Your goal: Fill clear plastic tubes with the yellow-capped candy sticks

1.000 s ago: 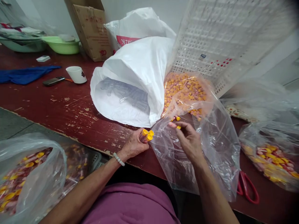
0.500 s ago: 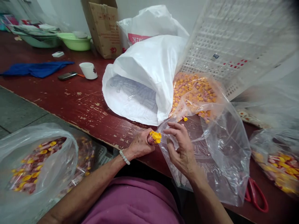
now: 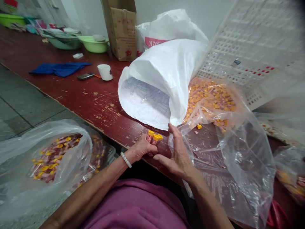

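Note:
Several small tubes with yellow caps (image 3: 154, 138) stand up out of my left hand (image 3: 141, 149), whose fingers are wrapped round them above the table's front edge. My right hand (image 3: 177, 156) is just to the right, thumb and fingers spread, with nothing seen between them. It is close to the near edge of a clear plastic bag (image 3: 228, 165). Many yellow-capped pieces (image 3: 209, 98) lie in the far part of that bag. Behind my hands a white sack (image 3: 162, 63) lies with its mouth toward me, and clear tubes (image 3: 147, 93) show inside it.
At the lower left an open plastic bag (image 3: 16, 181) holds more yellow-capped tubes. A white perforated basket (image 3: 250, 41) leans at the right. Farther back are a cup (image 3: 105, 72), a phone (image 3: 85, 76), a blue cloth (image 3: 60, 69), a cardboard box (image 3: 124, 35) and a green basin (image 3: 95, 46).
The view has swung left, so the table's things appear farther right. The yellow caps in my left hand now point more upward. My right hand has opened wider, its thumb nearer my left hand.

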`<action>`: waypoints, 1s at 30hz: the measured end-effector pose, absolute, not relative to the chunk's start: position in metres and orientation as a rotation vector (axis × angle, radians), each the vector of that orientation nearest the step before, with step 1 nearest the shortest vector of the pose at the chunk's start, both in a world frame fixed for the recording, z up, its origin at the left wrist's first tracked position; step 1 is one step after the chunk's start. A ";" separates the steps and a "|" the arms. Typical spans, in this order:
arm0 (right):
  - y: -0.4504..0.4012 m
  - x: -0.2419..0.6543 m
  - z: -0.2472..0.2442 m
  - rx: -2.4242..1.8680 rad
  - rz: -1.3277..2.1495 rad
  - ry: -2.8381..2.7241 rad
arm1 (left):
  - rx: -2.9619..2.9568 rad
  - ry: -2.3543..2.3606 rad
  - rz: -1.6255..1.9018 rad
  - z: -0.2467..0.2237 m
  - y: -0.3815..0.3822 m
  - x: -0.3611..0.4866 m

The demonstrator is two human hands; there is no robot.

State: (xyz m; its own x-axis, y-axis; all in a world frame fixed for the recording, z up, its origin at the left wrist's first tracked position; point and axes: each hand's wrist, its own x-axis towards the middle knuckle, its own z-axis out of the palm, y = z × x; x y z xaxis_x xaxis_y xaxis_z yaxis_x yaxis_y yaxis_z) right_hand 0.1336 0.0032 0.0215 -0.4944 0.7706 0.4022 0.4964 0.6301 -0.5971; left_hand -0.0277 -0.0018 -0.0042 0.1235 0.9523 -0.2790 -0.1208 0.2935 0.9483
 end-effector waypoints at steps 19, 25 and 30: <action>0.001 0.018 -0.015 -0.454 0.322 -2.414 | 0.421 0.963 1.315 -0.002 -0.054 -0.095; 0.005 -0.020 -0.030 -0.306 0.422 -2.377 | 0.198 0.960 1.397 0.001 -0.072 -0.136; 0.008 -0.067 -0.043 -0.150 0.495 -2.306 | 0.062 1.003 1.487 -0.004 -0.085 -0.163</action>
State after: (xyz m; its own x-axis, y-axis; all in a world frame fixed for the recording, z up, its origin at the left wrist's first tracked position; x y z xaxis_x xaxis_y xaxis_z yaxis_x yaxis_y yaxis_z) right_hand -0.0672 0.0077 -0.0432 -0.7048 0.2533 0.6626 -0.0408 0.9181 -0.3943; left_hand -0.1625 -0.0851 -0.0045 -0.2202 0.8315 -0.5101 -0.7842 0.1600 0.5995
